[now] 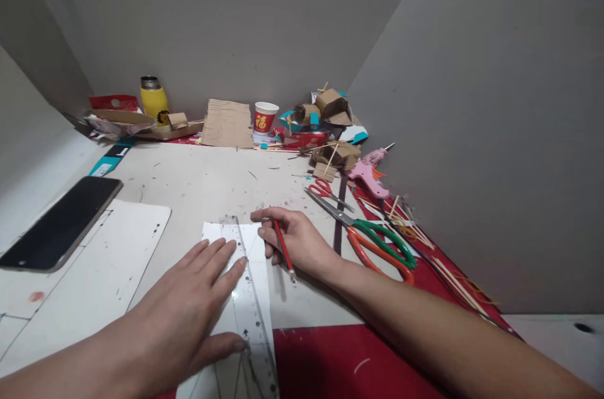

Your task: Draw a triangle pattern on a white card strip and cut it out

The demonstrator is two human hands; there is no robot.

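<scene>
A clear ruler (250, 298) lies lengthwise over a white sheet (221, 323) that carries thin pencil lines. My left hand (202, 298) rests on the ruler and the sheet, fingers stretched out and thumb apart, pressing from above. At the sheet's far right corner, my right hand (295, 238) holds a red and black pencil (284, 248) between its fingers. The pencil's back end points toward me, while its tip is hidden by the fingers. The right index finger reaches out past the sheet's far edge.
Green-and-orange-handled scissors (352, 220) and small red-handled scissors (325, 188) lie right of my right hand. Beyond them are a pink glue gun (370, 172) and sticks (462, 289). A phone (61, 219) lies at left. A paper cup (265, 119), yellow bottle (155, 103) and cardboard (228, 123) line the back.
</scene>
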